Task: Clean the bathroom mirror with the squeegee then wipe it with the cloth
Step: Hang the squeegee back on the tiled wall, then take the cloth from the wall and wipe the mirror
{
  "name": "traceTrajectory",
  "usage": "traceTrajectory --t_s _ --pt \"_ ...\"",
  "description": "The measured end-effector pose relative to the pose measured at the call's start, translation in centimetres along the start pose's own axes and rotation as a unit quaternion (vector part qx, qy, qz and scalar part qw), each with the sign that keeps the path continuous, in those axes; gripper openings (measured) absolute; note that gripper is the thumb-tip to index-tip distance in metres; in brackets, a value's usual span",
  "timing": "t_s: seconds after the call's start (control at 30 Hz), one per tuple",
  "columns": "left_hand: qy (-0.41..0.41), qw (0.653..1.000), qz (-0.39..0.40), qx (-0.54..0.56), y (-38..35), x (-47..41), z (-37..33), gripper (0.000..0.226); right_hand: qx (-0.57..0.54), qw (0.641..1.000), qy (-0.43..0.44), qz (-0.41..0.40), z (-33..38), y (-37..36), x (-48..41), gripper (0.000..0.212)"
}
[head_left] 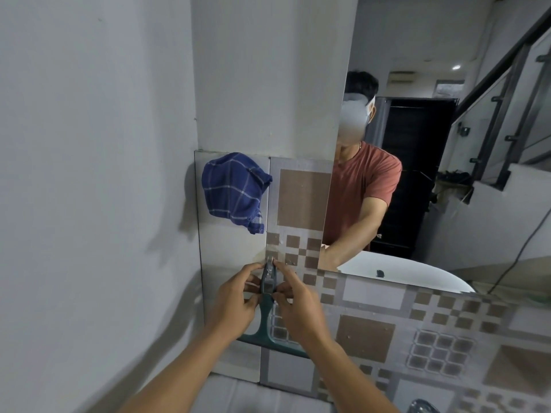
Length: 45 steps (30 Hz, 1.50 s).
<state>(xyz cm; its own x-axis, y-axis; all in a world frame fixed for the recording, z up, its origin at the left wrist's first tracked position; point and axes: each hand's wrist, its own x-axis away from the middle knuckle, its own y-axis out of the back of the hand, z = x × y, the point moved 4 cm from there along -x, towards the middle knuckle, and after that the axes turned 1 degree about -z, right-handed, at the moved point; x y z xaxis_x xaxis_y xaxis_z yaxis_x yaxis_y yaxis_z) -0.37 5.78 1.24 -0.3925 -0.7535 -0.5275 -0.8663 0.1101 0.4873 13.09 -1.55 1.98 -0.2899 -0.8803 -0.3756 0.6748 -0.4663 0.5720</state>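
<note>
Two bare forearms reach up from the bottom edge toward the tiled wall. The left hand (235,299) and the right hand (298,299) meet at the top end of the squeegee (266,312). Each pinches the handle from its own side with curled fingers and thumb, so both are clamped on it. The squeegee is dark green and stands roughly upright against the tiles, with its handle up and its blade down. The blade runs crosswise below the hands, and the wrists partly cover its ends. Whether the handle's tip touches anything on the wall cannot be made out.

The tiled wall (301,198) behind it carries brown and grey squares. Higher up and to the left, well apart from the hands, a blue checked cloth (232,189) hangs bunched against a pale tile. To its left is a plain white wall (89,144).

The mirror (447,144) begins just right of the tiles and fills the upper right. It reflects a person in a reddish shirt, the white rim of a basin (402,271), a dark doorway and a stair railing.
</note>
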Motion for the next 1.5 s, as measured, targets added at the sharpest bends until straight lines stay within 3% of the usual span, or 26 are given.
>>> traceTrajectory --t_s 0.27,0.33,0.43,0.53,0.63,0.73,0.83,1.03,1.2,1.37,1.5 --pt "0.002 0.999 0.019 -0.032 1.2 0.4 -1.1 0.068 0.064 0.998 0.023 0.001 1.7 1.9 0.5 0.064" --pt "-0.010 0.999 0.004 -0.047 2.6 0.6 -2.0 0.057 0.077 0.996 0.036 -0.008 3.0 3.0 0.6 0.056" --pt "-0.082 0.988 -0.076 -0.105 5.7 0.7 -5.0 0.030 0.090 0.992 0.070 -0.056 6.1 5.2 0.3 0.036" --pt "-0.151 0.966 -0.158 -0.141 8.8 0.2 -8.9 0.017 0.091 0.982 0.115 -0.120 9.9 7.3 -0.6 0.023" --pt "-0.196 0.942 -0.210 -0.172 11.4 -1.8 -12.1 0.014 0.101 0.967 0.167 -0.166 13.9 9.1 -1.9 0.031" --pt "-0.185 0.932 -0.233 -0.205 13.7 -4.8 -14.0 0.011 0.158 0.955 0.198 -0.153 17.2 10.3 -4.0 0.036" --pt "-0.115 0.945 -0.204 -0.229 15.2 -8.3 -14.3 0.020 0.179 0.962 0.177 -0.106 19.2 10.6 -6.4 0.033" --pt "-0.043 0.955 -0.065 -0.288 15.6 -11.5 -14.2 0.044 0.249 0.956 0.155 -0.033 20.1 8.7 -9.3 0.023" --pt "-0.033 0.946 -0.062 -0.317 15.8 -11.4 -14.8 0.050 0.236 0.962 0.133 -0.031 19.9 8.3 -10.1 0.017" --pt "-0.039 0.926 -0.071 -0.369 16.4 -11.4 -15.4 0.030 0.219 0.964 0.136 -0.065 20.0 9.2 -9.4 0.017" --pt "-0.048 0.920 -0.064 -0.384 16.3 -11.2 -16.1 0.031 0.198 0.964 0.159 -0.073 20.2 10.2 -8.4 0.015"
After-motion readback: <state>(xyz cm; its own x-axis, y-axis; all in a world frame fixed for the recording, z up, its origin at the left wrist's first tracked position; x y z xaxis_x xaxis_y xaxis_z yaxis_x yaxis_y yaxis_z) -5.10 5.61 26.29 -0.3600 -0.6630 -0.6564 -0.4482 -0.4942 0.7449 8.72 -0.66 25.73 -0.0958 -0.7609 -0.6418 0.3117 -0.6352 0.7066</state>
